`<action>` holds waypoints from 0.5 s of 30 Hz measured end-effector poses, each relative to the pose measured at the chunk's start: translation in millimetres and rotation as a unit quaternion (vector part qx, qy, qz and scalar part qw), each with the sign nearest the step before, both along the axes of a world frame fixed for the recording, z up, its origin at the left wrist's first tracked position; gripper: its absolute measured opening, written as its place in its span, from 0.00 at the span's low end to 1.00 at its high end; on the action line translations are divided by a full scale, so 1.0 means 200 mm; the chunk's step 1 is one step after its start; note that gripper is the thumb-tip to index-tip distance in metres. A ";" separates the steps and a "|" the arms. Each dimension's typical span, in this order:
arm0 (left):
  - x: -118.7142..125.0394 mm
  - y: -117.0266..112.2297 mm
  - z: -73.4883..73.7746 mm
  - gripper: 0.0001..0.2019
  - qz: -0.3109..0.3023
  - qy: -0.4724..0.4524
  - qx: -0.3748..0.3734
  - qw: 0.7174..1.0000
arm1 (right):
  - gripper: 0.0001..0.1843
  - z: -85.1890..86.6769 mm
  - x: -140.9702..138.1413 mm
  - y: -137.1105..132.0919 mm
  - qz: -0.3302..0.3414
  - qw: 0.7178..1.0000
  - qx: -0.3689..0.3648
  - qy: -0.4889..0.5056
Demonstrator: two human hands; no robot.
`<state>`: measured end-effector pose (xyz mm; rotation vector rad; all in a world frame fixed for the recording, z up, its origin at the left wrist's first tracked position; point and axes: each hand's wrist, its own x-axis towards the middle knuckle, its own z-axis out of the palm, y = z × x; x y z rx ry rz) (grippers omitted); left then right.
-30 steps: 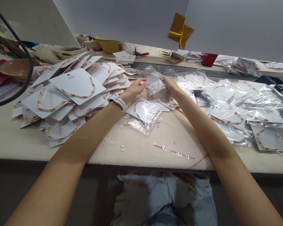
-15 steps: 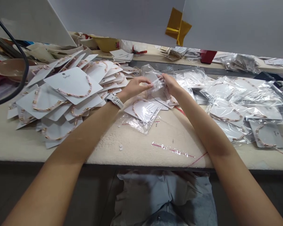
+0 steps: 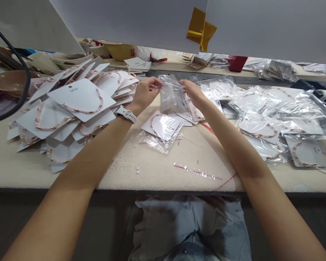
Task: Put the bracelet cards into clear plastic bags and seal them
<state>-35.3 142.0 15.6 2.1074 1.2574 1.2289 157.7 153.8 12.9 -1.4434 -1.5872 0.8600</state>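
A clear plastic bag (image 3: 171, 95) stands at the middle of the table, between my hands. Thumb and fingertips of my left hand (image 3: 147, 92) pinch its upper left edge; a white watch is on that wrist. My right hand (image 3: 192, 91) is just right of the bag, fingers loosely stretched and slightly parted, with nothing visible in them. Nearer to me lies a bagged white card with a pink beaded bracelet (image 3: 162, 126). More white cards (image 3: 185, 118) show partly beneath the plastic.
On the left is a heaped pile of bracelet cards (image 3: 81, 98). Bagged cards (image 3: 263, 125) spread over the right side. A black cable (image 3: 25, 78) hangs at far left; grey panels (image 3: 136, 25) rise behind. Red-handled pliers (image 3: 158, 59) lie at the back.
My hands have moved apart, the left one going left and up with the bag's edge. My right hand's fingers have come away from the plastic, and the bag now hangs more spread out.
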 end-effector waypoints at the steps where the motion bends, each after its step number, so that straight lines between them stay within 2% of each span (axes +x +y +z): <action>1: -0.01 0.00 0.01 0.07 0.011 -0.006 0.010 1.000 | 0.31 0.02 -0.01 -0.03 0.018 1.000 0.002 -0.019; 3: -0.02 0.00 0.02 0.06 0.028 -0.013 0.028 0.999 | 0.47 0.05 -0.05 -0.07 0.055 0.994 0.017 -0.098; 5: -0.02 0.00 0.04 0.05 0.039 -0.016 0.043 0.998 | 0.55 0.05 -0.08 -0.11 0.088 0.976 0.036 -0.194; 7: -0.01 -0.01 0.05 0.05 0.054 -0.017 0.053 0.997 | 0.51 0.03 -0.12 -0.12 0.098 0.966 0.048 -0.236; 8: -0.01 -0.02 0.06 0.05 0.065 -0.018 0.059 0.996 | 0.44 0.02 -0.13 -0.12 0.099 0.967 0.051 -0.229; 10: 0.01 -0.03 0.06 0.09 0.107 -0.023 0.071 0.991 | 0.27 0.01 -0.14 -0.11 0.085 0.981 0.048 -0.166; 11: 0.02 -0.04 0.06 0.12 0.127 -0.016 0.067 0.990 | 0.24 0.00 -0.13 -0.10 0.071 0.989 0.042 -0.125; 13: 0.05 -0.05 0.04 0.14 0.132 0.024 0.025 0.991 | 0.25 0.01 -0.11 -0.09 0.042 0.997 0.031 -0.059; 15: 0.08 -0.06 0.01 0.14 0.069 0.102 -0.038 0.992 | 0.28 0.03 -0.08 -0.06 0.019 0.999 0.025 -0.030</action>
